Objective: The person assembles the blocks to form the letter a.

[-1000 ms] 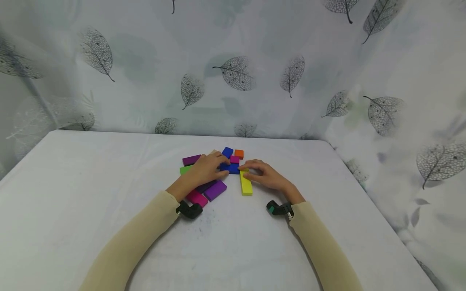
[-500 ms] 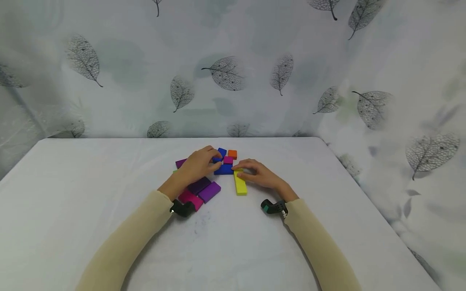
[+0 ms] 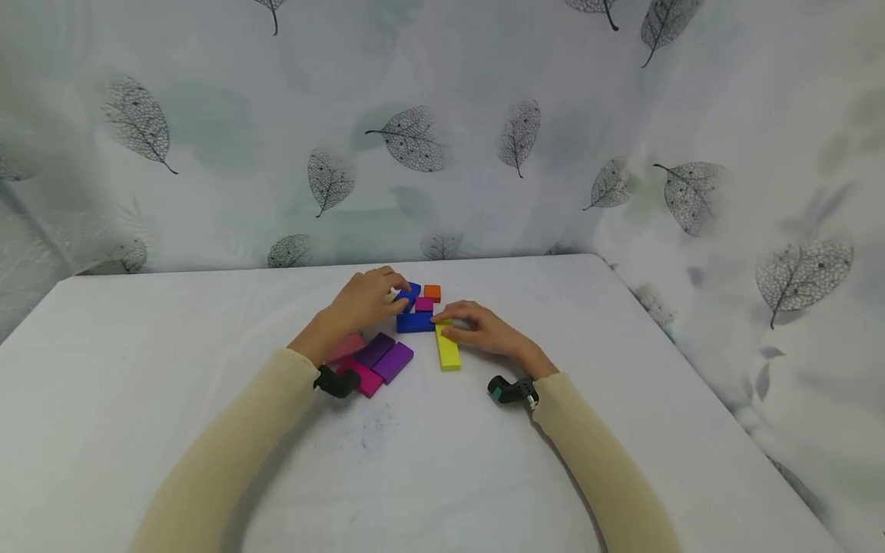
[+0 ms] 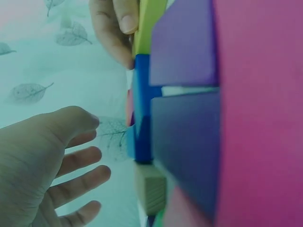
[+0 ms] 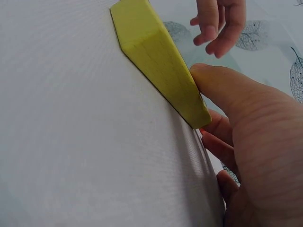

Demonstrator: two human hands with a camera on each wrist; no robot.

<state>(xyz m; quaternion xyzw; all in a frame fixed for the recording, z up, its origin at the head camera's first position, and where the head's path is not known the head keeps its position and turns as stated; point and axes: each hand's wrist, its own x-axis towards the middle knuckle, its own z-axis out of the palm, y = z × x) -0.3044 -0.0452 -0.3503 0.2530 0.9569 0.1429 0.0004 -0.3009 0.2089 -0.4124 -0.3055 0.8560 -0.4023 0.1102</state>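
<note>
My left hand (image 3: 361, 301) hovers above the back of the block group, fingers apart and holding nothing in the left wrist view. Its fingertips are close over a tilted blue block (image 3: 412, 291). With thumb and fingers, my right hand (image 3: 489, 333) pinches the far end of a long yellow block (image 3: 449, 353) that lies on the white table. That end meets a blue block (image 3: 413, 323) lying crosswise. Behind it sit a small magenta block (image 3: 425, 304) and an orange block (image 3: 432, 292). A plain wooden block (image 4: 152, 190) shows in the left wrist view.
Beside the left wrist lie a violet block (image 3: 397, 362), a dark purple block (image 3: 376, 349), a crimson block (image 3: 366, 379) and a pink block (image 3: 347, 346). A leaf-patterned curtain (image 3: 456, 207) hangs behind the white table (image 3: 415, 476). Each wrist wears a black camera.
My left hand has moved back and left from the crosswise blue block, uncovering more of it and the pink block. The right hand keeps its place on the yellow block. The head view has shifted.
</note>
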